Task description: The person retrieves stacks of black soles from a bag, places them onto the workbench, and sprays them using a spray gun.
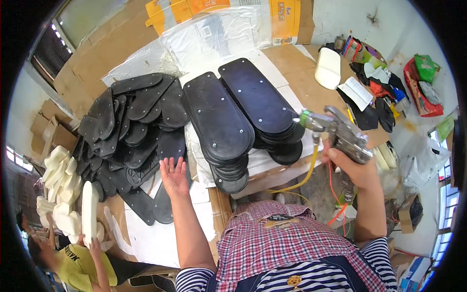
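Note:
In my right hand is a metal spray gun with a green ring near its nozzle, which points left toward two stacks of black boards. A yellow hose hangs below the gun. The right stack looks wet and bluish on top; the left stack is duller. Both top boards have rounded ends and small metal studs. My left hand is held palm up with fingers spread, holding nothing, near the heap of loose black boards on the left.
Cream foam pads are piled at the far left, where a person in a yellow shirt holds a long one. Another cream pad lies at the back right, near an open notebook. An orange cord hangs beside my right arm.

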`<move>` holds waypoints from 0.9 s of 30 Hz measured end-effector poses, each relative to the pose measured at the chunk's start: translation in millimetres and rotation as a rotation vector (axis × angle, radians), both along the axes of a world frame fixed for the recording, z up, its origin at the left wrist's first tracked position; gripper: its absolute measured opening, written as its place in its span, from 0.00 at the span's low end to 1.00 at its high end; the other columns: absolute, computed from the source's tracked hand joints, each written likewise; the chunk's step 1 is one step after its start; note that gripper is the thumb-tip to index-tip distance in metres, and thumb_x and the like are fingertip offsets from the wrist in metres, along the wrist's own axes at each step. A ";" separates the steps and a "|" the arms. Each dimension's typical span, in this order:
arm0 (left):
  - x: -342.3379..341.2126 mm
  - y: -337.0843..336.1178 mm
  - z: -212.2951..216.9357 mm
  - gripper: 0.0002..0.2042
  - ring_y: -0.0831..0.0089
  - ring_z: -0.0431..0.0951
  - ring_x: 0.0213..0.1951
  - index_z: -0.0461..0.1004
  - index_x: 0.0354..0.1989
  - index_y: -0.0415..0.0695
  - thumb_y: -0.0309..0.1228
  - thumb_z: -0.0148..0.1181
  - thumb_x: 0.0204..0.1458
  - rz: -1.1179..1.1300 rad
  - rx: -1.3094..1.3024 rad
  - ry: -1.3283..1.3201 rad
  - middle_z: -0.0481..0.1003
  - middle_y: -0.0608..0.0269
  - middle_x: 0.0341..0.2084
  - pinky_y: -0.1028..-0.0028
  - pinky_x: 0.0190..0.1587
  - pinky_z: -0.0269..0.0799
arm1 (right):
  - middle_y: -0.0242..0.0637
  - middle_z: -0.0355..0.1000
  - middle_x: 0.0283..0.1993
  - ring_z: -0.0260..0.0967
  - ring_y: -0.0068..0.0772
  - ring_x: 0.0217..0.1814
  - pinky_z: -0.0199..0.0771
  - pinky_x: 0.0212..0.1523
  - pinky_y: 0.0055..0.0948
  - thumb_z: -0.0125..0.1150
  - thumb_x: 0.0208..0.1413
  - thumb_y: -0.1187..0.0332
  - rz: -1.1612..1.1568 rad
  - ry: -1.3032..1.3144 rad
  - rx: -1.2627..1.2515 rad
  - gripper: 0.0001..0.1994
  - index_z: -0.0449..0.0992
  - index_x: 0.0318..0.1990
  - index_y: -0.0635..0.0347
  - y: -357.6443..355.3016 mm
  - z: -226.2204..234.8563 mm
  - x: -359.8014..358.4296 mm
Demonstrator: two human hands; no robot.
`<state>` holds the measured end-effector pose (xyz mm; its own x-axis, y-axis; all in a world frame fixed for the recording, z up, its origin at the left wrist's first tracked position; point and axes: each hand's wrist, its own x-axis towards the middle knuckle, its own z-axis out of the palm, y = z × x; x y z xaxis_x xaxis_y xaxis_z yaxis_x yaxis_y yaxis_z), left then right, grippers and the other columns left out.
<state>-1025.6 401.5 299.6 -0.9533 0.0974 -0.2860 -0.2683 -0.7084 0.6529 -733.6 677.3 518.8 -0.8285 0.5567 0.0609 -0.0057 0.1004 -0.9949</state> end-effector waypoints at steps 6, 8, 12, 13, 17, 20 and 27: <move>0.7 -10.6 -6.6 0.27 0.57 0.70 0.45 0.60 0.51 0.41 0.46 0.59 0.49 0.020 -0.024 -0.011 0.63 0.58 0.48 0.63 0.49 0.65 | 0.31 0.69 0.32 0.64 0.21 0.33 0.67 0.37 0.23 0.62 0.42 0.72 0.024 -0.200 0.134 0.27 0.65 0.53 0.66 6.2 4.5 53.5; -0.9 -13.4 -9.4 0.27 0.57 0.70 0.45 0.61 0.50 0.41 0.46 0.59 0.49 0.031 -0.028 -0.011 0.63 0.58 0.47 0.63 0.47 0.67 | 0.33 0.70 0.33 0.65 0.21 0.34 0.67 0.37 0.23 0.62 0.42 0.72 0.138 -0.255 0.317 0.26 0.65 0.53 0.65 11.2 5.3 68.2; 2.3 -8.8 -14.0 0.26 0.57 0.70 0.45 0.61 0.50 0.41 0.45 0.59 0.49 0.035 -0.039 -0.017 0.63 0.58 0.48 0.64 0.47 0.67 | 0.33 0.72 0.32 0.68 0.19 0.32 0.69 0.35 0.22 0.64 0.39 0.77 0.347 -0.251 0.191 0.30 0.64 0.54 0.64 7.6 9.2 76.8; 2.7 -5.5 -15.4 0.24 0.55 0.71 0.44 0.63 0.47 0.41 0.44 0.59 0.49 0.030 -0.031 -0.020 0.65 0.58 0.45 0.63 0.46 0.67 | 0.33 0.72 0.32 0.68 0.19 0.32 0.69 0.35 0.22 0.64 0.39 0.77 0.345 -0.255 0.190 0.30 0.64 0.54 0.64 6.4 7.7 75.5; 7.9 5.4 -18.8 0.24 0.54 0.71 0.44 0.64 0.46 0.41 0.44 0.60 0.48 0.005 -0.047 -0.036 0.66 0.58 0.45 0.62 0.45 0.68 | 0.35 0.72 0.33 0.68 0.22 0.34 0.70 0.36 0.24 0.63 0.40 0.79 0.286 -0.084 0.031 0.30 0.63 0.55 0.65 6.8 -2.2 73.2; 8.7 6.2 -22.3 0.25 0.55 0.71 0.44 0.63 0.48 0.41 0.44 0.59 0.48 -0.002 -0.049 -0.040 0.64 0.57 0.47 0.63 0.44 0.68 | 0.35 0.72 0.33 0.68 0.22 0.34 0.69 0.35 0.23 0.64 0.40 0.78 0.315 -0.202 0.107 0.30 0.63 0.55 0.65 17.2 3.0 83.4; 15.3 31.0 -32.3 0.19 0.55 0.71 0.44 0.65 0.47 0.43 0.39 0.57 0.50 -0.135 -0.107 -0.103 0.67 0.57 0.46 0.62 0.44 0.69 | 0.35 0.69 0.32 0.67 0.25 0.32 0.70 0.36 0.26 0.62 0.43 0.77 0.053 -0.045 -0.045 0.29 0.62 0.55 0.67 17.0 6.6 64.1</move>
<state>-1010.3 432.5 267.3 -0.8989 0.1863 -0.3966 -0.4251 -0.5898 0.6866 -669.5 694.2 525.5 -0.8583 0.5132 -0.0007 0.0345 0.0563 -0.9978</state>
